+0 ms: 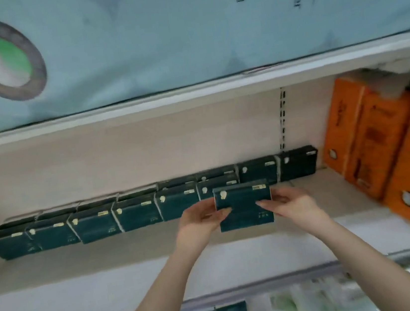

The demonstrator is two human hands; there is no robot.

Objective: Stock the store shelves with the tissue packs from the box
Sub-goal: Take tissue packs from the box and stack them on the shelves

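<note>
Beige metal shelf [108,262], middle level. At the left and centre, a double row of dark teal rectangular tissue packs [138,213] stands upright, faces out. The front row stops short, with only back-row packs further right.

The left hand [201,218] grips the left edge of one more dark teal tissue pack [244,207], thumb on the front face and fingers curled behind. The pack is held upright between both hands, just in front of the last front-row pack and overlapping it, long axis running left-right along the shelf.

The right hand [291,202] pinches the right edge the same way (fingertips behind are hidden).

The open front-row slot lies back and slightly right of the held pack – nearer the right hand, likely a short push in.

At the far right, orange cardboard tissue boxes [380,148] sit well apart from the slot.
</note>
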